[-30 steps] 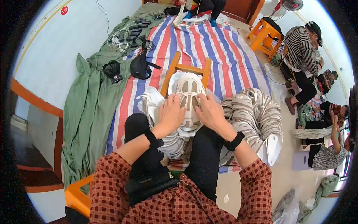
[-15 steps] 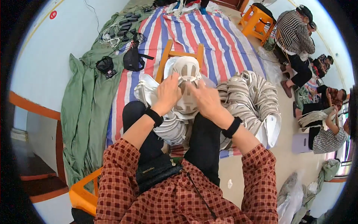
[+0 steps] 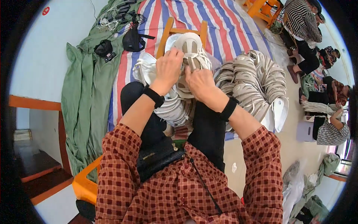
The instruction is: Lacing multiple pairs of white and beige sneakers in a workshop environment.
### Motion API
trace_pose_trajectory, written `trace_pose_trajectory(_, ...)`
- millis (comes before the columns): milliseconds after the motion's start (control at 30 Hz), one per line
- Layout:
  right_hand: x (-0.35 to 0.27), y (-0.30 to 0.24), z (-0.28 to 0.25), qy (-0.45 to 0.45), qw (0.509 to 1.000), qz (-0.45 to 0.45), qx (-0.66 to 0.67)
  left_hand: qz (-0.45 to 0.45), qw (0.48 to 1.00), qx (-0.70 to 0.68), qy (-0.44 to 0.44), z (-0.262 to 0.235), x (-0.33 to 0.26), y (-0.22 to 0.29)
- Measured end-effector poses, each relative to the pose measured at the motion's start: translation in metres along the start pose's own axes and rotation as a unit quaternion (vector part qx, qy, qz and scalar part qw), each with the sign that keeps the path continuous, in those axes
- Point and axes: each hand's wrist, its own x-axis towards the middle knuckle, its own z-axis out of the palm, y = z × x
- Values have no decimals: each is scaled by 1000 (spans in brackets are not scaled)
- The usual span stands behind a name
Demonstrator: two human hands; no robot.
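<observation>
A cream and beige shoe upper (image 3: 190,41) lies toe outward over a wooden frame (image 3: 166,35) in front of my knees. White shoelace (image 3: 201,58) runs across its front, and loose strands hang at its right side. My left hand (image 3: 168,71) is closed at the upper's left edge; what its fingertips pinch is hidden. On the lower lacing area, my right hand (image 3: 201,84) has its fingers bent and pressed against the upper. More white uppers (image 3: 173,112) hang below between my legs.
Stacked beige uppers (image 3: 253,82) curve in rows at my right. A striped sheet (image 3: 223,26) covers the floor, with a green cloth (image 3: 87,112) and black bag (image 3: 133,39) at left. An orange stool (image 3: 87,183) stands lower left. Several people (image 3: 304,26) sit at right.
The lace was stretched between both hands across the upper; now it lies over the front with strands at the right. My right hand has moved down the upper. The view has shifted slightly.
</observation>
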Motion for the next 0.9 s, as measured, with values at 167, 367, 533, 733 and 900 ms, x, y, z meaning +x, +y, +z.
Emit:
trace_pose_trajectory(167,1,-3,0,-26,1000,8,3,-9,994,51,-93,4,5,-2)
trace_pose_trajectory(367,4,4,-14,-57,987,43,144,-28,987,-88,-132,5,2,-28)
trace_pose_trajectory(533,25,1,-7,55,940,149,301,-70,968,-207,-125,2,3,-29)
trace_pose_trajectory(733,40,21,20,84,905,172,379,-132,943,-275,-131,-6,7,-19)
trace_pose_trajectory(900,-46,-10,-48,-173,931,-136,291,-168,960,-225,-6,-6,-8,-27)
